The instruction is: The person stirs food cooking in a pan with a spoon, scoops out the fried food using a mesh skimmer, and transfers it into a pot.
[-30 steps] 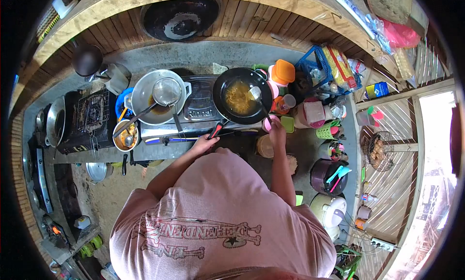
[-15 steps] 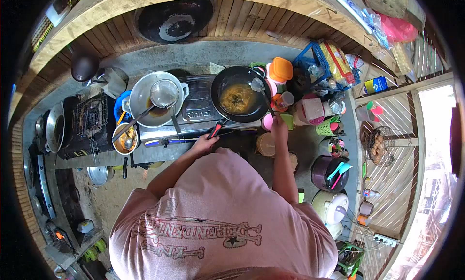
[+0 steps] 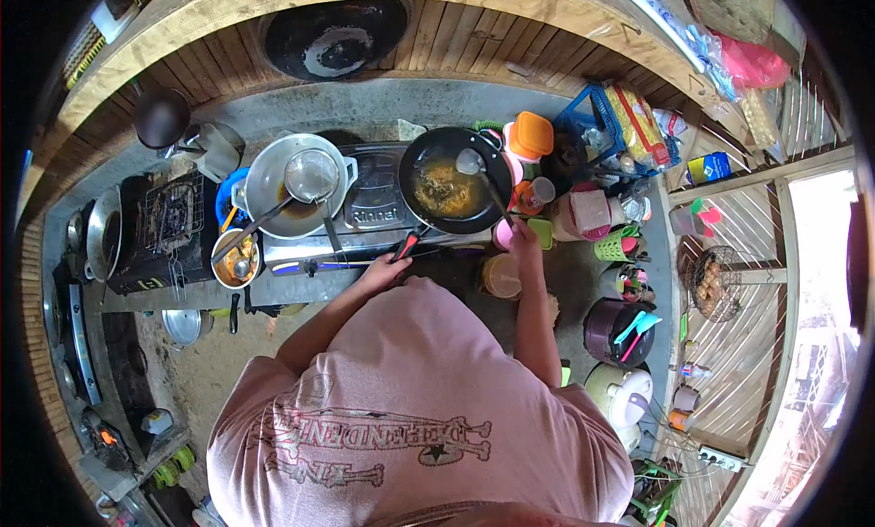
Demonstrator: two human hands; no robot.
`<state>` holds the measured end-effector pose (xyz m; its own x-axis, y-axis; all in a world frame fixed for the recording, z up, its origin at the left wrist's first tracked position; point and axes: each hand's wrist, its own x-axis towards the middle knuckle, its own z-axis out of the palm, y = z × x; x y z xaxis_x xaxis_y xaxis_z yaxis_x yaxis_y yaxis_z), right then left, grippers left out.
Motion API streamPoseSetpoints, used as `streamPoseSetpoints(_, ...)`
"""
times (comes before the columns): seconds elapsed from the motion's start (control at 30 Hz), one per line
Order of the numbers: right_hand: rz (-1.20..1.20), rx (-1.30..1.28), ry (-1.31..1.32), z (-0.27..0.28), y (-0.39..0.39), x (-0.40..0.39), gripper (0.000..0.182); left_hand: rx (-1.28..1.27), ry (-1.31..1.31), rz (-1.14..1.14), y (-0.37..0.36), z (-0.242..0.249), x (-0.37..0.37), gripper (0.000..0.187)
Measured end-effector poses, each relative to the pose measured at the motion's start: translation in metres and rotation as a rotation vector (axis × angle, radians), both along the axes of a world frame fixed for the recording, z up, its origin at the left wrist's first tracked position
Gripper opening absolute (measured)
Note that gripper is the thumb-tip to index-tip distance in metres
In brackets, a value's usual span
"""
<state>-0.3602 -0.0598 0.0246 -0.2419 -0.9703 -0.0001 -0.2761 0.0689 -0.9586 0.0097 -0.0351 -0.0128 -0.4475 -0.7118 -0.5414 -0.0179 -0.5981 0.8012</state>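
Note:
My left hand point(image 3: 386, 270) is closed around the red and black handle point(image 3: 407, 246) of a dark frying pan point(image 3: 417, 212). The pan rests on the right side of the Rinnai gas stove point(image 3: 375, 186), with browned food point(image 3: 445, 188) frying in oil inside it. In my right hand point(image 3: 524, 236) is the dark handle of a spatula point(image 3: 470, 162). Its grey blade hangs over the pan's upper right part, just beside the food.
Left of the pan, a large metal wok point(image 3: 258, 167) carries a mesh strainer point(image 3: 311, 175) across it. A white pot of food point(image 3: 235, 257) stands at the counter's edge. Stacked plastic containers point(image 3: 529, 137) crowd the pan's right side. Further right is a purple pot point(image 3: 609, 332).
The spatula blade has shifted left and slightly down, further in over the pan. My left hand stays on the pan handle.

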Motion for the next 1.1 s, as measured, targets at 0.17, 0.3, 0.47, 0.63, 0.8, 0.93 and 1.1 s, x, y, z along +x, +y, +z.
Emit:
streamPoseSetpoints(0.17,-0.111,-0.301,0.57,0.02,0.01,0.003,0.024,0.009,0.004,0.012,0.0,-0.014,-0.001,0.024)
streamPoseSetpoints(0.3,-0.124,0.179,0.081,0.021,0.021,0.009,0.024,0.048,0.024,-0.002,-0.002,-0.015,0.001,0.024)
streamPoseSetpoints(0.47,-0.098,0.478,-0.51,0.06,0.034,0.032,0.028,0.02,0.005,-0.003,-0.003,-0.019,0.0,0.025)
streamPoseSetpoints(0.63,0.016,0.007,0.041,0.013,0.017,0.014,0.028,0.027,0.003,0.008,-0.002,-0.018,0.0,0.028)
streamPoseSetpoints(0.8,-0.126,0.167,0.514,0.057,0.013,0.029,0.029,-0.037,0.01,-0.003,-0.002,-0.032,0.001,0.027)
streamPoseSetpoints(0.93,-0.136,0.193,0.14,0.01,0.008,0.011,0.028,-0.018,-0.028,0.009,-0.001,-0.006,0.001,0.03)
streamPoseSetpoints(1.1,-0.204,0.519,-0.48,0.061,0.021,0.046,0.027,-0.03,-0.062,-0.007,-0.001,-0.004,0.002,0.027)
